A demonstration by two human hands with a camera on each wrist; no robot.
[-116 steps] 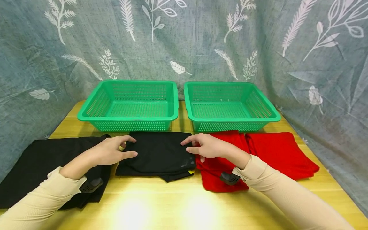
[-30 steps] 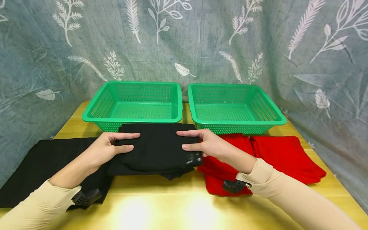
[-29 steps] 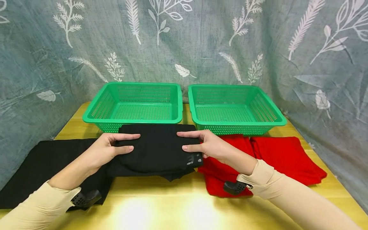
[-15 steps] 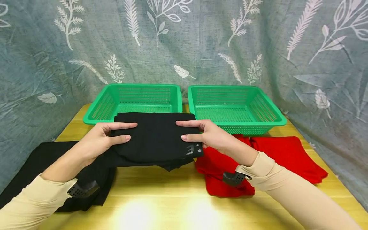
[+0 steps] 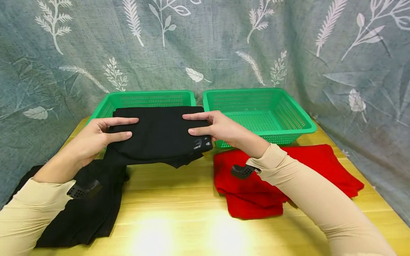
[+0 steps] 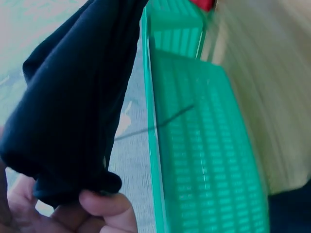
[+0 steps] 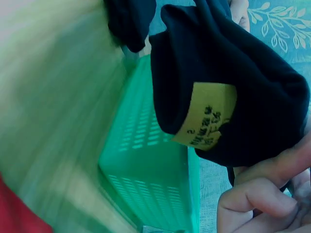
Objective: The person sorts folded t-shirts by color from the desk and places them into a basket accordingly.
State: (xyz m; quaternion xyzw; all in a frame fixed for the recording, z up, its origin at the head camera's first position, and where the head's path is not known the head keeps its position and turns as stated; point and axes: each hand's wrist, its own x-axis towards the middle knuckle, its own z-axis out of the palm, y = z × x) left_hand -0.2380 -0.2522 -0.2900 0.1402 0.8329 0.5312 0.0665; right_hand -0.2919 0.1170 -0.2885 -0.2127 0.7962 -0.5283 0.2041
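Observation:
My left hand (image 5: 88, 138) and right hand (image 5: 224, 128) grip the two side edges of a folded black garment (image 5: 161, 135), thumbs on the near face. It hangs level above the table, overlapping the front of the left green basket (image 5: 144, 94) in the head view. A grey print marks its lower right corner. In the right wrist view a yellow paper label (image 7: 209, 114) shows on the garment's fold, beside the curled fingers (image 7: 257, 196). The left wrist view shows the rolled edge of the cloth above the left thumb (image 6: 104, 204).
The right green basket (image 5: 256, 133) stands beside the left one, nothing inside it. Another black garment (image 5: 80, 209) lies at the table's left, under my left forearm. Two folded red garments (image 5: 250, 188) lie at the right. A patterned curtain (image 5: 211, 42) hangs behind the baskets.
Both hands came to the black garment's sides, took hold of it and lifted it off the table. It has risen and moved forward toward the left basket.

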